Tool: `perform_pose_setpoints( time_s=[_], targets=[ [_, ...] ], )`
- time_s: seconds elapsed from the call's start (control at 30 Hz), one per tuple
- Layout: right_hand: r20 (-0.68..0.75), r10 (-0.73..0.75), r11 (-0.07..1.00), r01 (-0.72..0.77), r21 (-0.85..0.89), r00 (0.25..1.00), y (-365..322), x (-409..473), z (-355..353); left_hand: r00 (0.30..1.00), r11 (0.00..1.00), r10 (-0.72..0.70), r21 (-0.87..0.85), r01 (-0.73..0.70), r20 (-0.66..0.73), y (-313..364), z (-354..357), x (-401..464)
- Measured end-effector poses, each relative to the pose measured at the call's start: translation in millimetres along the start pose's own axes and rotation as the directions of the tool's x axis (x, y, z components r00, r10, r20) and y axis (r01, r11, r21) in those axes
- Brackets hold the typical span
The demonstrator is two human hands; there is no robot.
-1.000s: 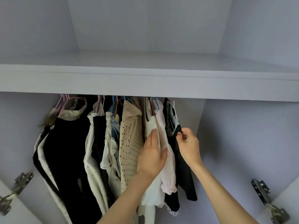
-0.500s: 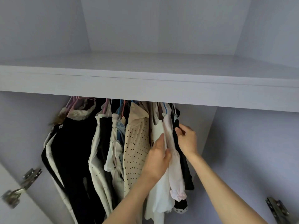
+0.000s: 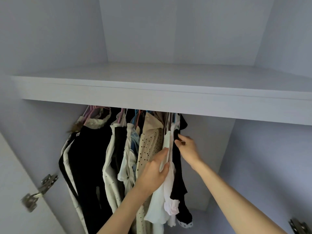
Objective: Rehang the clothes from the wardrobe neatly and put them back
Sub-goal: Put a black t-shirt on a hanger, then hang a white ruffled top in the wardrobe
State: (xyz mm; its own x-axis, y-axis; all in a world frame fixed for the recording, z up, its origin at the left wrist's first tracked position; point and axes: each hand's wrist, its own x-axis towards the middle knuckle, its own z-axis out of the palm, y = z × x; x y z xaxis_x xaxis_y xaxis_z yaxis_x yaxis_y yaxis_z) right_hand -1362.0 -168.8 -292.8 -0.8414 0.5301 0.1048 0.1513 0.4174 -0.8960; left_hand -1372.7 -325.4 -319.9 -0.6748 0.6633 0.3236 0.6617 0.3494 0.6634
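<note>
Several garments hang on hangers under the wardrobe shelf. My left hand grips a white garment near its shoulder, fingers and thumb pinching the cloth. Just right of it hangs a black garment, the last in the row. My right hand holds the black garment's upper edge with curled fingers. A beige dotted blouse hangs directly left of the white one. The rail itself is hidden behind the shelf.
Further left hang a black coat and a white dotted top on pink hangers. Metal door hinges sit at the lower left and lower right. The wardrobe's right side wall stands beyond the black garment.
The view has tilted upward and shifted right. Both hands have risen along the white and black garments, and the clothes at the right end are bunched closer together.
</note>
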Motion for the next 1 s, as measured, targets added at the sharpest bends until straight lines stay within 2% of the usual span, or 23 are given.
perform_pose_setpoints(
  time_s=[0.13,0.23,0.3,0.4,0.47,0.6,0.77,0.87,1.0],
  targets=[
    [-0.017,-0.165,0.953,0.155,-0.259,0.986,-4,-16,-4,0.990,0.935,0.137,0.332,-0.121,-0.025,-8,-13,-3],
    [0.021,-0.384,0.813,0.348,-0.466,0.923,-4,-40,0,0.977,0.862,0.202,0.486,-0.145,-0.065,-11,-24,-13],
    [0.060,-0.506,0.712,0.456,-0.534,0.860,1,-54,10,0.976,0.845,0.195,0.521,-0.116,-0.099,-15,-29,-29],
    [0.116,-0.557,0.684,0.533,-0.499,0.823,13,-73,30,0.987,0.862,0.056,0.506,0.027,-0.148,-29,-28,-70],
    [0.168,-0.550,0.672,0.553,-0.493,0.818,16,-86,40,0.972,0.855,-0.042,0.494,0.155,-0.232,-38,-31,-100],
    [0.282,-0.598,0.564,0.644,-0.517,0.750,8,-110,58,0.913,0.809,-0.176,0.475,0.347,-0.368,-39,-49,-152],
    [0.463,-0.628,0.516,0.780,-0.353,0.625,0,-164,104,0.824,0.700,-0.311,0.472,0.536,-0.474,-28,-57,-240],
    [0.567,-0.628,0.486,0.837,-0.250,0.533,-8,-212,142,0.720,0.577,-0.408,0.453,0.680,-0.561,-22,-64,-309],
    [0.668,-0.633,0.440,0.892,-0.106,0.392,-20,-294,185,0.537,0.428,-0.499,0.345,0.835,-0.680,-2,-68,-406]
  ],
)
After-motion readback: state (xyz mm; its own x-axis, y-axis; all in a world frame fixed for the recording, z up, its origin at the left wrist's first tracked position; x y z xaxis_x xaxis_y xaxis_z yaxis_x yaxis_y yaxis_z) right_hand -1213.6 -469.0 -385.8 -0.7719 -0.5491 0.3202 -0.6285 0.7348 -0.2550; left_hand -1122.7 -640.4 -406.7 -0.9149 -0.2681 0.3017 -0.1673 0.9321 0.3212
